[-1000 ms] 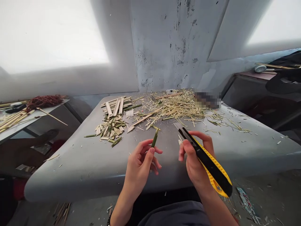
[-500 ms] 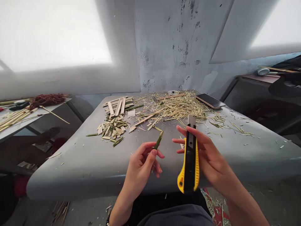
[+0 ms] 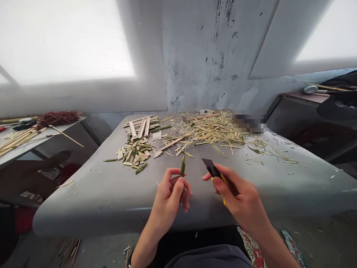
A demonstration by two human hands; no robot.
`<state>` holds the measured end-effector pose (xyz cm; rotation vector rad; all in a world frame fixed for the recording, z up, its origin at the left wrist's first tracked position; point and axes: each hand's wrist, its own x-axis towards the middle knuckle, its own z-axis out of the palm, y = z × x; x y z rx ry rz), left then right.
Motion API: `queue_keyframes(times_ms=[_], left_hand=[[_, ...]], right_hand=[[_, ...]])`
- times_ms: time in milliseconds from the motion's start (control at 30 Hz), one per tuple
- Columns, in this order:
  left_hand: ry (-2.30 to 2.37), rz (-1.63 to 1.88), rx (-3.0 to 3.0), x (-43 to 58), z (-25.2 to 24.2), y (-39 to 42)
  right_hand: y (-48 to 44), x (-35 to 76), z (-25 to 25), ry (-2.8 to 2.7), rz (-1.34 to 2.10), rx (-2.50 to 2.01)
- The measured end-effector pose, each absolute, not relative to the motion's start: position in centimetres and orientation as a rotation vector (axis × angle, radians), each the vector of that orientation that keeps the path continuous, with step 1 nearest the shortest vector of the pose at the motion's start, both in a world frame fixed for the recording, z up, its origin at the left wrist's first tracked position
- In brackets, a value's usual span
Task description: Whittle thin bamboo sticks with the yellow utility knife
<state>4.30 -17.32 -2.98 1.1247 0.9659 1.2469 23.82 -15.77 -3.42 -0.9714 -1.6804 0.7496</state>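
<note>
Between the thumb and fingers of my left hand (image 3: 170,193) is a short green bamboo piece (image 3: 183,166), held upright with a pale, pointed tip. My right hand (image 3: 242,193) is wrapped round a yellow and black utility knife (image 3: 219,175). Its dark blade points up and to the left, toward the bamboo piece but apart from it. Most of the knife's handle is hidden by the fingers. Both hands are above the near part of the grey table (image 3: 111,201).
Cut bamboo pieces (image 3: 135,152) lie in a heap at the left, below stacked flat strips (image 3: 141,126). Thin shavings (image 3: 214,130) cover the table's back, beside a blurred patch. A side table (image 3: 52,139) at the left holds bamboo sticks and a reddish-brown tangled bundle (image 3: 57,118).
My right hand has turned the knife from upright, handle showing, to a grip with the blade slanting left. The bamboo piece in my left hand has tilted more upright and shifted slightly left.
</note>
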Motion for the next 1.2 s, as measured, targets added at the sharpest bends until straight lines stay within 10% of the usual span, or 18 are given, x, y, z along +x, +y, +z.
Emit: queue_keyframes(times_ms=[467, 1200], left_hand=[[0.834, 1.145, 1.086, 3.0, -2.9, -16.7], [0.771, 1.100, 1.030, 2.6, -2.8, -17.1]], right_hand=[[-13.7, 23.7, -1.7, -2.211, 0.055, -0.775], [-12.6, 23.5, -2.5, -2.284, 0.038, -0.817]])
